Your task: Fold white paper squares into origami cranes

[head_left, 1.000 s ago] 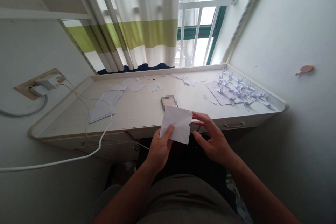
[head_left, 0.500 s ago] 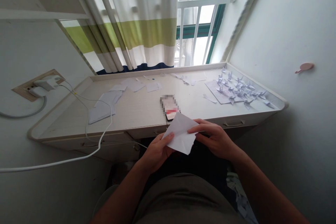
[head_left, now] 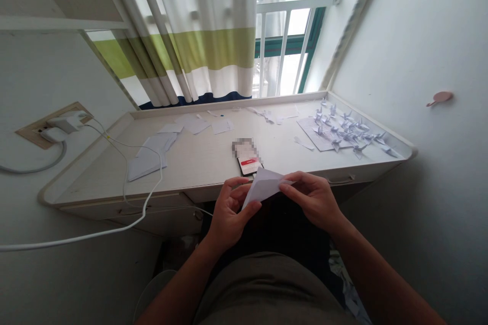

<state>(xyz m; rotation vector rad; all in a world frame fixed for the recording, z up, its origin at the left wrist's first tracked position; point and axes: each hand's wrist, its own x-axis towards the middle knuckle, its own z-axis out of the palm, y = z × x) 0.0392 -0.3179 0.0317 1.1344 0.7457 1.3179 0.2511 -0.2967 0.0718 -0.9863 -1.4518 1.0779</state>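
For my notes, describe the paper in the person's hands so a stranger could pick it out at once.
Find the long pale desk under the striped curtain. Off its near edge, in front of a phone, the left hand and right hand hold a folded white paper. Held up as a pointed triangle, it differs from the loose sheets and paper cranes on the desk.

Two hands [head_left: 231, 216] [head_left: 314, 202], one folded paper sheet [head_left: 264, 187]
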